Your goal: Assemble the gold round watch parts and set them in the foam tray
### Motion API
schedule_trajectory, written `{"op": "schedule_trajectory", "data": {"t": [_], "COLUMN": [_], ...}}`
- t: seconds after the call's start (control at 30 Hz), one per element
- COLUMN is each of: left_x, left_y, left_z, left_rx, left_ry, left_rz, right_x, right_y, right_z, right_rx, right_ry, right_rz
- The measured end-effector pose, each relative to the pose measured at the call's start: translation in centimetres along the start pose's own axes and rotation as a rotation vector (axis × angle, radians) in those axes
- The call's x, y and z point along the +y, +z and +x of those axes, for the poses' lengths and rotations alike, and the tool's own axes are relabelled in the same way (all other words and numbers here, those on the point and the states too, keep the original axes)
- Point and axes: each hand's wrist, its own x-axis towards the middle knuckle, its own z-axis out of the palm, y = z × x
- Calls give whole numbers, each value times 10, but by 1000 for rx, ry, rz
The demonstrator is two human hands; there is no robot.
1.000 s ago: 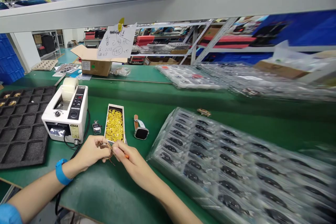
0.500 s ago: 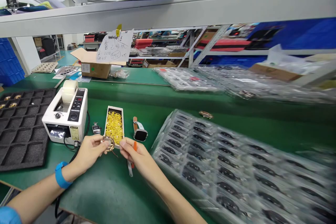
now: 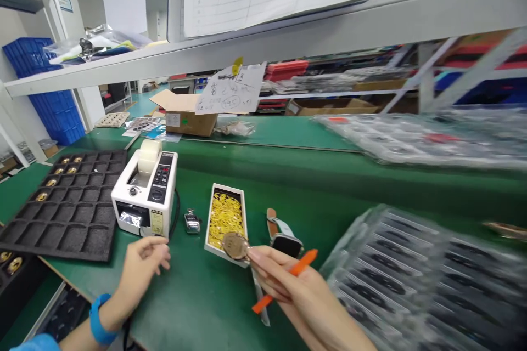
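Observation:
My right hand (image 3: 288, 282) pinches a round, gold-toned watch case (image 3: 235, 245) at its edge, above the near end of a white box (image 3: 208, 238) of yellow rings (image 3: 225, 216). Tucked across the same hand is an orange-handled tool (image 3: 303, 263), a pale flat strip showing below it; its exact kind is unclear. My left hand (image 3: 144, 263) is empty, fingers apart, just in front of the white tape dispenser (image 3: 142, 192). A wristwatch (image 3: 286, 244) lies partly hidden behind my right hand. A small metal tally counter (image 3: 191, 222) sits between the dispenser and the box.
A black foam tray (image 3: 82, 211) at left holds several gold pieces. Clear plastic trays (image 3: 391, 263) of dark parts lie at right, blurred. Behind stand a cardboard box (image 3: 191, 123) and more plastic trays (image 3: 395, 137). A shelf beam (image 3: 313, 27) crosses overhead.
My left hand has let go of the watch case and opened. My right hand now holds the case along with the orange-handled tool. The view has turned left.

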Motion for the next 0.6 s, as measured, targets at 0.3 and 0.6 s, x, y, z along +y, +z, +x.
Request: {"op": "schedule_trajectory", "data": {"t": [0.3, 0.6], "left_x": [33, 92], "left_y": [-43, -26], "left_z": [29, 42], "left_rx": [204, -169], "left_ry": [11, 389], "left_rz": [-269, 463], "right_x": [-2, -9], "right_y": [2, 2], "right_z": [-2, -3], "right_rx": [0, -95], "right_ry": [44, 46], "right_rz": [-32, 59]}}
